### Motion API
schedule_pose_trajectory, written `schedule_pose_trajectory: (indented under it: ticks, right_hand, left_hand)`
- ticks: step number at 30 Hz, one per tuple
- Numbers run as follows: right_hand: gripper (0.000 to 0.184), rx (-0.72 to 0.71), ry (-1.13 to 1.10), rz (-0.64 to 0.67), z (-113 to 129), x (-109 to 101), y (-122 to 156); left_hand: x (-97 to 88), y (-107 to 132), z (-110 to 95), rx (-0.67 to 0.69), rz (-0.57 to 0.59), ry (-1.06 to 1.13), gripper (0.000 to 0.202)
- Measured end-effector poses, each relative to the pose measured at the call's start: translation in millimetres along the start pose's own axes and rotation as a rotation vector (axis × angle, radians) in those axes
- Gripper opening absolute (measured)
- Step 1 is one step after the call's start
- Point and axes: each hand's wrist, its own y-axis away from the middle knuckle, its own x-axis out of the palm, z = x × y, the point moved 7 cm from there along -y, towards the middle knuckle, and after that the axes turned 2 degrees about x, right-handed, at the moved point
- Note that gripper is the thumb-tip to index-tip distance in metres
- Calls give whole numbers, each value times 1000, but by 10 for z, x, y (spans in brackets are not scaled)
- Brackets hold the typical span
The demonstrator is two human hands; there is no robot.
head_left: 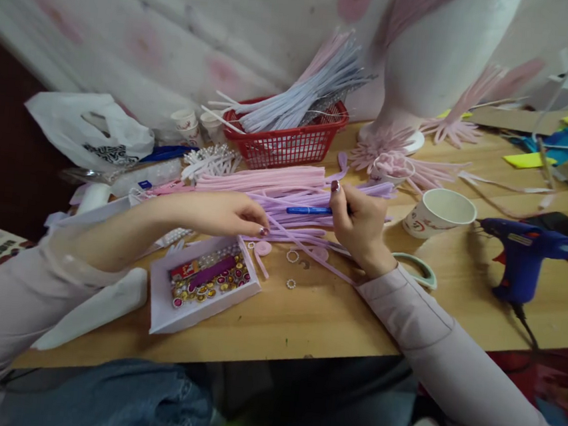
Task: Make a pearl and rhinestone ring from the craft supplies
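My right hand (360, 224) is closed around a slim blue pen (308, 211), which points left over a bundle of lilac pipe cleaners (289, 207). My left hand (233, 215) hovers palm down at the left end of that bundle, fingers stretched forward with nothing visible in them. Just under its fingertips lies a small pink coil (262, 248) with a tail. A white box (203, 319) below it holds gold and red gems, pearls and a purple piece. Small pearl rings (292, 257) lie between the hands, and a single lilac pipe cleaner (310, 249) crosses there.
Behind stands a red basket (280, 147) of pale pipe cleaners. A paper cup (439, 214), pale green scissors handles (423, 273) and a blue glue gun (521, 256) with its cord are on the right. A white plastic bag (88, 130) sits back left.
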Motion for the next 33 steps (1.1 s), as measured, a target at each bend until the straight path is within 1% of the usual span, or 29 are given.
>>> schedule_pose_trajectory:
  ticks: [2,4,6,8,10,13,15,17,20,23,25,27,33]
  right_hand:
    - [45,18,26,22,-16,12,-9]
    - [45,36,53,62,-19,60,-28]
    - [44,43,71,126,-8,142,-39]
    - [42,39,78,198,11,236,-31]
    - [36,30,78,250,33,315,-7]
    - [27,9,74,299,69,400,47]
    - [22,-3,78,324,86,445,84]
    - [20,-5,91,344,85,482,111]
    - [17,13,116,356,55,505,127]
    - [9,31,142,350,16,493,114]
    - [9,39,163,336,-9,477,99]
    - [9,45,184,320,-32,466,89]
    - [8,43,227,294,-92,446,99]
  left_hand:
    - [-41,171,129,-42,-1,57,31]
    - [-54,339,264,-91,-29,85,33]
    - [2,485,364,-116,-43,132,32]
    - [103,602,423,-136,-55,159,29]
    - [217,693,436,-141,-70,130,28]
    - [341,793,384,-97,-150,75,27]
    - [431,844,353,-67,-170,49,27]
    - [502,889,358,-70,-179,33,29]
    - [525,963,411,-109,-215,14,32]
    - [462,1042,439,-116,-298,2,29]
    - [433,1062,439,-113,-341,9,26]
    - [457,1026,431,-117,-337,-1,23]
    - [709,772,433,-174,-196,-129,22]
